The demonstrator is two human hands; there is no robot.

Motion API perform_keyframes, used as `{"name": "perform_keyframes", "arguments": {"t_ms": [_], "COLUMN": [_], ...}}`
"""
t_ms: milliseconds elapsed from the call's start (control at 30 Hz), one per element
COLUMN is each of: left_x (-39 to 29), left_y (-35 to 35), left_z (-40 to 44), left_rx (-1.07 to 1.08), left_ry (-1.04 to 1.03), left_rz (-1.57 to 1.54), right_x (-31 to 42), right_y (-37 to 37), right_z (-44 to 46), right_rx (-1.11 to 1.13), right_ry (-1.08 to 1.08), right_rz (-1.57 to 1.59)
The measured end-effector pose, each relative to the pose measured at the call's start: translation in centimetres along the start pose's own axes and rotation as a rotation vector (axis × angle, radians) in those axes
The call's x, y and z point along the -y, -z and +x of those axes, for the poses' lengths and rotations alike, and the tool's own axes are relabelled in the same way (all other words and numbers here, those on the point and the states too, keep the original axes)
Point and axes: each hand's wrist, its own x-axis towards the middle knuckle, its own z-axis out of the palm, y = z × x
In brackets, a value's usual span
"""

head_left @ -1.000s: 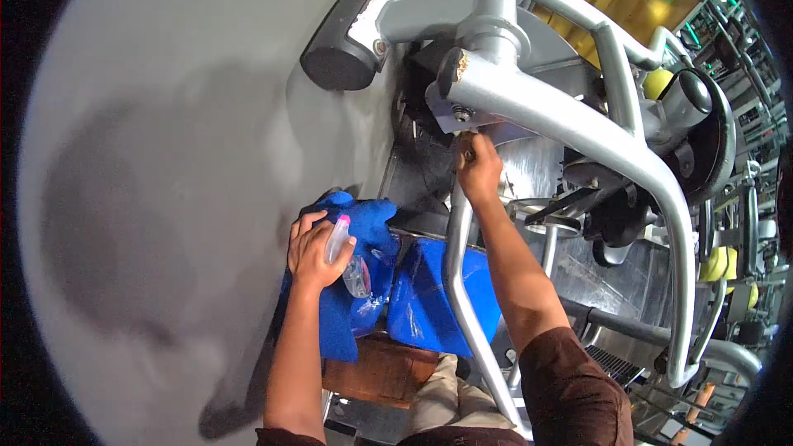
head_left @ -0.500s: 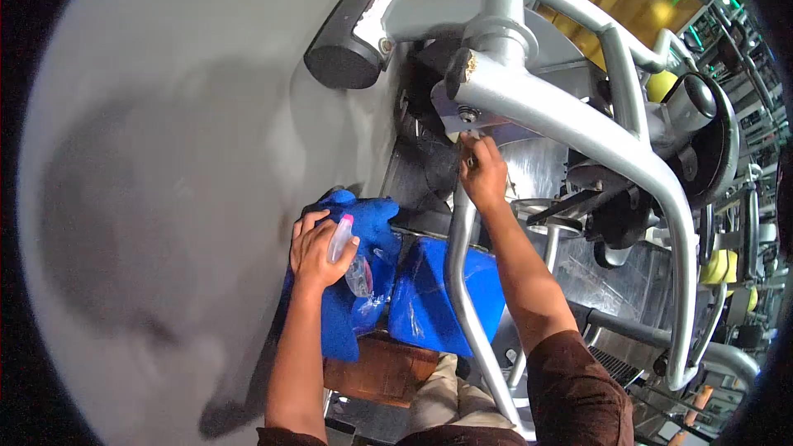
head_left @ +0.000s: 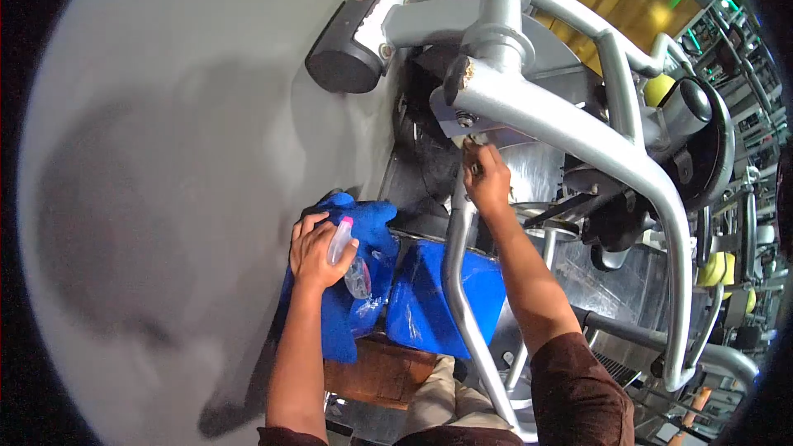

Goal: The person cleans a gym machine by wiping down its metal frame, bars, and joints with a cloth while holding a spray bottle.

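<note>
My left hand [head_left: 318, 252] is closed round a clear plastic bottle [head_left: 358, 277] with a pink top, which tilts across the palm. That hand rests on a blue cloth [head_left: 376, 213] draped over the edge of a blue padded seat [head_left: 446, 297]. Higher up, my right hand [head_left: 489, 180] is closed, with its fingertips just below a bolt [head_left: 466, 119] on a plate of the silver machine frame [head_left: 570, 120]. A small pale and dark bit shows at the fingers; what it is cannot be made out.
A grey wall [head_left: 182, 140] runs along the left. The frame's curved tube [head_left: 673, 239] arches right of my right arm, and an upright tube [head_left: 459, 256] passes left of it. A black-capped end [head_left: 347, 58] juts toward the wall. More gym machines fill the far right.
My right hand has moved slightly down, and its fingers have turned a little below the bolt. My left hand and the bottle stay almost where they were.
</note>
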Motion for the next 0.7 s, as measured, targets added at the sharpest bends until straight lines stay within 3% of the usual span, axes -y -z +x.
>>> {"name": "perform_keyframes", "arguments": {"t_ms": [167,267,333,400,600,700], "left_x": [0.2,0.3,0.2,0.1,0.4,0.1], "left_y": [-0.1,-0.2,0.0,0.2,0.0,0.2], "left_z": [-0.1,-0.1,-0.1,0.0,0.0,0.1], "left_rx": [-0.03,-0.03,-0.008,-0.013,0.005,0.013], "left_ry": [-0.003,-0.004,-0.008,-0.01,-0.016,-0.003], "left_rz": [0.007,0.012,-0.01,-0.019,0.01,0.017], "right_x": [-0.6,-3.0,-3.6,-3.6,0.2,-1.2], "right_y": [-1.3,-2.6,-2.8,-2.6,-1.0,-1.9], "right_z": [1.1,-0.3,-1.5,-1.9,0.9,1.2], "right_rx": [0.069,0.199,0.143,0.155,-0.024,0.039], "right_ry": [-0.132,-0.319,-0.337,-0.336,0.097,-0.023], "right_rz": [-0.205,-0.306,-0.249,-0.212,-0.11,-0.228]}}
